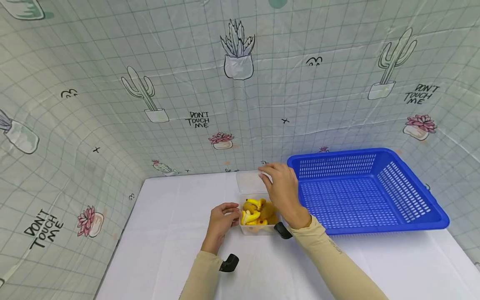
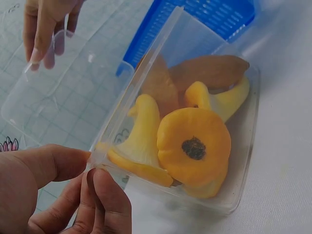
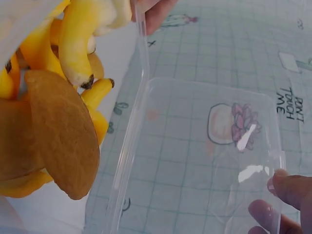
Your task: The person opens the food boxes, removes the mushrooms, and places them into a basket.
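Note:
A clear plastic box (image 1: pixel 258 230) stands on the white table, its hinged lid (image 1: pixel 251 182) raised at the back. Inside lie yellow banana-like pieces (image 3: pixel 78 44), an orange pumpkin-like piece (image 2: pixel 195 146) and a brown, rounded piece (image 3: pixel 63 131). On the left, my left hand (image 1: pixel 223 218) pinches the box's rim between thumb and fingers. My right hand (image 1: pixel 282 189) reaches over the box's right side and pinches the free edge of the lid, thumb on one face and fingers on the other in the right wrist view.
A large blue plastic basket (image 1: pixel 348 204) sits right of the box, close to my right forearm. Behind the table hangs a grid-patterned cloth (image 1: pixel 262 96) printed with potted plants. Each wrist carries a black camera mount (image 1: pixel 229 263).

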Motion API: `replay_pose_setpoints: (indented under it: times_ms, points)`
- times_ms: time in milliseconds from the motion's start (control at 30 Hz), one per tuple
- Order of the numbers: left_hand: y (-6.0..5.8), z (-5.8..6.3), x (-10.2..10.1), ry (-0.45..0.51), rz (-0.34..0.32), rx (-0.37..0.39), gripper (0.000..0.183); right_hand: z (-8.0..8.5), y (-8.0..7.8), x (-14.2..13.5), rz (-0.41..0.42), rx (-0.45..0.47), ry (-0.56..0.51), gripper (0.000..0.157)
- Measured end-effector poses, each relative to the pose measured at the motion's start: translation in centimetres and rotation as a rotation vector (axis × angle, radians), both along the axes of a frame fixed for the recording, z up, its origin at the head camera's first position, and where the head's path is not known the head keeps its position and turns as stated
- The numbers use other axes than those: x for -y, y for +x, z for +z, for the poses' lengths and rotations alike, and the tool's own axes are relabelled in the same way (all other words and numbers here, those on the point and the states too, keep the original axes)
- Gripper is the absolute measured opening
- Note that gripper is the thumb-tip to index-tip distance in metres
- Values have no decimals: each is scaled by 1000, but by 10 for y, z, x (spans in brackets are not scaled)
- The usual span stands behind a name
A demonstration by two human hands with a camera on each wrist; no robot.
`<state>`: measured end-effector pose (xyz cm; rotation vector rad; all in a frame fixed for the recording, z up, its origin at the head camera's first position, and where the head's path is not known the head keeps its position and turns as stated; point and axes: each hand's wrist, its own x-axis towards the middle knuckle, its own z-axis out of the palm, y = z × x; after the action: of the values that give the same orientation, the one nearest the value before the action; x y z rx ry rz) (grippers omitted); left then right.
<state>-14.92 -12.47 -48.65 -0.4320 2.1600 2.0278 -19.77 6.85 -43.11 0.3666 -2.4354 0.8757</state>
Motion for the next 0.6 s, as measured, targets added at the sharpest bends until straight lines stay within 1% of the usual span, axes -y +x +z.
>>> replay_pose_setpoints:
  times_ms: [100,200,467,600]
  points:
    - [1,0,0,7,4,-2,33,-1,-3,2,-14,-33,10,17]
    - [2,1,-1,8,10,-3,33,-2,-5,3,-24,-45,14,17]
    - [4,-1,-2,0,25,3,31,-3,-14,5,-49,-27,29,17]
    - [3,-2,-3,-8,30,8,30,-3,-17,5,-46,-13,35,19]
